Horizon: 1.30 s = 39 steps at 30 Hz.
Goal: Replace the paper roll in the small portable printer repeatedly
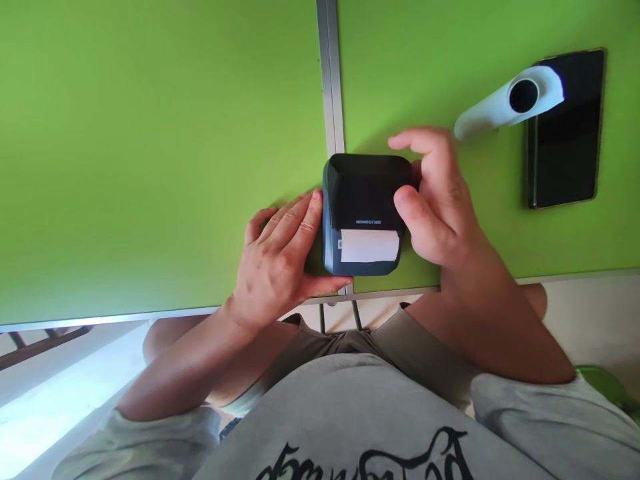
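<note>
A dark label printer with "NIIMBOT" on its black lid lies on the green table. From its front slot a strip of white label paper sticks out over the blue-grey body. My left hand holds the printer from the left, fingers along its side and thumb across its front edge. At the right side is my right hand, thumb at the lid's edge and index finger raised, with a gap between them. Its other fingers are mostly hidden beside the printer.
To the right, a white upright device with a round dark top stands beside a black smartphone. A grey metal seam crosses the green tabletop. The table's front edge runs just before my lap.
</note>
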Each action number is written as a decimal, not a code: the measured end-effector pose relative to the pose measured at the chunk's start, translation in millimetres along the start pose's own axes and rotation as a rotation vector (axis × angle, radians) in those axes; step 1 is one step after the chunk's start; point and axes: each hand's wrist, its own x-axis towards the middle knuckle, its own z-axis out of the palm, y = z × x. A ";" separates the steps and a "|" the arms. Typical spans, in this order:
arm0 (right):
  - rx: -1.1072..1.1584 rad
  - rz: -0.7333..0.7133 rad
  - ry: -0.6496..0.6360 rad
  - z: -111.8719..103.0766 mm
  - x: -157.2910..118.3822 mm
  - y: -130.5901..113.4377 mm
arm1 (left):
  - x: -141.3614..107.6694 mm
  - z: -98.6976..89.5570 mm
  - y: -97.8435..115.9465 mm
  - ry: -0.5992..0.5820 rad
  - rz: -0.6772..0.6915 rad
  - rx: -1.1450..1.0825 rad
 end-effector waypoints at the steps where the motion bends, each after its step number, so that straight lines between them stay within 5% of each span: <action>1: -0.001 -0.032 -0.005 -0.5 0.5 0.1 | 0.0 -0.2 0.0 -0.001 0.002 -0.002; 16: -0.102 -0.193 -0.209 -9.4 1.2 1.2 | 0.2 -2.9 0.2 -0.058 -0.028 -0.003; 24: -0.221 0.010 -0.146 -17.5 1.4 -21.9 | -0.3 -2.0 -1.6 -0.033 -0.022 -0.016; 30: -0.300 -0.161 -0.009 -23.2 6.1 -33.7 | -0.6 -0.8 -0.9 -0.039 -0.020 -0.004; 39: -0.091 -0.128 0.330 -5.5 20.6 -44.7 | -0.6 0.1 0.5 -0.021 -0.013 0.001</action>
